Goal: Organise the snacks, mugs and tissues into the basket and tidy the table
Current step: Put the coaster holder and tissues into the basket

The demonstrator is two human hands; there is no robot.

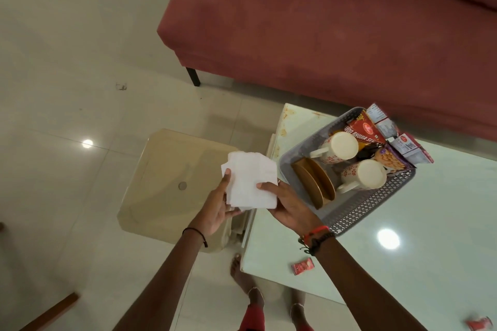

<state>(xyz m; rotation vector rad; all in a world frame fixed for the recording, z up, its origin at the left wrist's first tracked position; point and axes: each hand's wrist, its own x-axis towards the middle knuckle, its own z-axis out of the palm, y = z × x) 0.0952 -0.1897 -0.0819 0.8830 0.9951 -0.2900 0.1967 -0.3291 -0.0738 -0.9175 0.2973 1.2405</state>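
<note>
Stack of white paper tissues [251, 183] held left of the grey perforated plastic basket [376, 204].
Both the left hand [215, 209] and the right hand [289, 205] are closed on it; the right is nearer the basket.

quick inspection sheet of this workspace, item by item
surface: glass table, pale and glossy, stained at its far corner
job's things: grey basket on the table holds two mugs on their sides, brown plates on edge and snack packets; tissues held off the table's left edge
clutter: red sachet on the table near the front edge; another red packet at the lower right
grippers: left hand and right hand both grip the tissues
cables: nothing seen
surroundings: red sofa behind, beige stool below the hands, tiled floor
</note>
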